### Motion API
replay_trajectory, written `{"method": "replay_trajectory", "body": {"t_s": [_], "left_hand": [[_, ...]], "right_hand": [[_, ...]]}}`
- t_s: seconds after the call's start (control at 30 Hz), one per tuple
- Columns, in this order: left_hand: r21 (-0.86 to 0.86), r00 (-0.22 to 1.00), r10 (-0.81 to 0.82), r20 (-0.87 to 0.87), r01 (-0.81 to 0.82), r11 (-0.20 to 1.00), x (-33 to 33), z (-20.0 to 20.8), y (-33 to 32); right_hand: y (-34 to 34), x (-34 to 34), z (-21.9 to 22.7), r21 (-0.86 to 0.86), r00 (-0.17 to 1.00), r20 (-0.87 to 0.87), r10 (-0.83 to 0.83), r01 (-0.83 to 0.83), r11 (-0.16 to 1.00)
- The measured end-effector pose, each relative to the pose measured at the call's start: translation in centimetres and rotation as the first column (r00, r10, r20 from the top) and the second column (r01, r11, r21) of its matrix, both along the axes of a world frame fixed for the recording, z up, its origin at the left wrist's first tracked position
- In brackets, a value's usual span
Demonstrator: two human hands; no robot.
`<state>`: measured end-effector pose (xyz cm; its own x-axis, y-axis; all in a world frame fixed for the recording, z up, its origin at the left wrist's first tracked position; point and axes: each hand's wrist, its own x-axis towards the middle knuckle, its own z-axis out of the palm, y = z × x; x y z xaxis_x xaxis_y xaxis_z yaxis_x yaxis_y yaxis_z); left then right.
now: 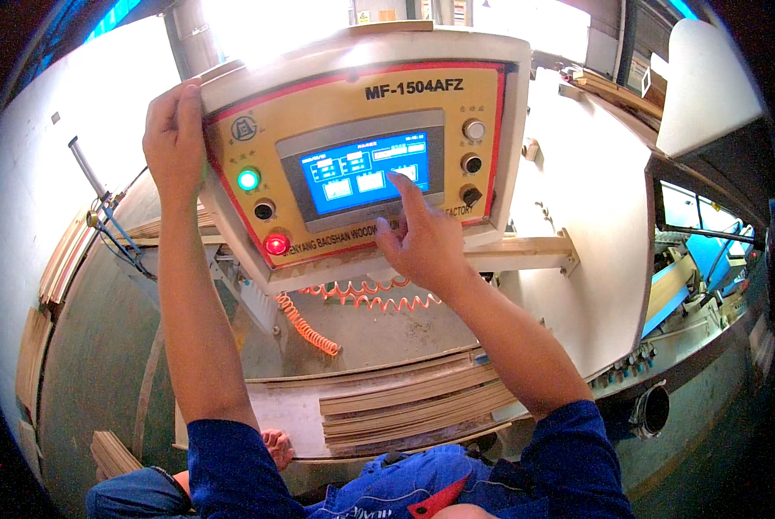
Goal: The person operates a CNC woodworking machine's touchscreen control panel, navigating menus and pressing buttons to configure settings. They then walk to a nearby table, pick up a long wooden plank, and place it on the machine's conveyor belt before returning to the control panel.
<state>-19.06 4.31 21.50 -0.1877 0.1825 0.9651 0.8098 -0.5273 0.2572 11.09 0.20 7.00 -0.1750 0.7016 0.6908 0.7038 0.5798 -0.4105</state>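
Control box (515, 95) gripped at its edge, screen (325, 195) pointed at

The upper left edge of the control box was grasped by the left hand (177, 130). Nothing was gripped by the right hand (426, 242); its index finger was extended at the lower right of the lit blue screen, though whether it was pressed could not be told. Within the white casing, a yellow panel (318, 112) was edged in red. In it were set the screen, a lit green lamp (248, 179), a lit red lamp (276, 244) and a white button (474, 130). Below, wooden strips (413, 406) were laid near coiled orange hoses (310, 329).
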Motion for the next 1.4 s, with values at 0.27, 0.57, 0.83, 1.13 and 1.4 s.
{"method": "replay_trajectory", "body": {"t_s": [0.27, 0.57, 0.83, 1.13, 1.4], "left_hand": [[0.006, 1.0, -0.02, 0.004, 0.02, 1.0, 0.1, 0.0, 0.0], [0.016, 1.0, -0.014, 0.011, 0.014, 1.0, 0.1, 0.1, -0.1], [0.025, 1.0, -0.006, -0.007, 0.006, 1.0, 0.1, 0.0, -0.1], [-0.008, 0.998, -0.047, 0.039, 0.048, 0.999, -0.1, -0.1, 0.0], [0.001, 0.999, -0.04, 0.027, 0.04, 0.999, 0.1, -0.1, 0.0]], "right_hand": [[0.3, 1.8, -3.5, -0.022, 0.999, -0.028, -0.043, 0.042, 0.999], [0.7, 2.4, -4.4, 0.116, 0.998, -0.022, -0.065, 0.067, 0.991], [0.6, 2.7, -4.4, 0.105, 0.998, -0.032, -0.054, 0.057, 0.993], [0.3, 2.7, -4.0, 0.022, 0.998, -0.04, -0.046, 0.047, 0.999], [0.6, 2.7, -4.6, 0.098, 0.997, -0.036, -0.062, 0.066, 0.993]]}}
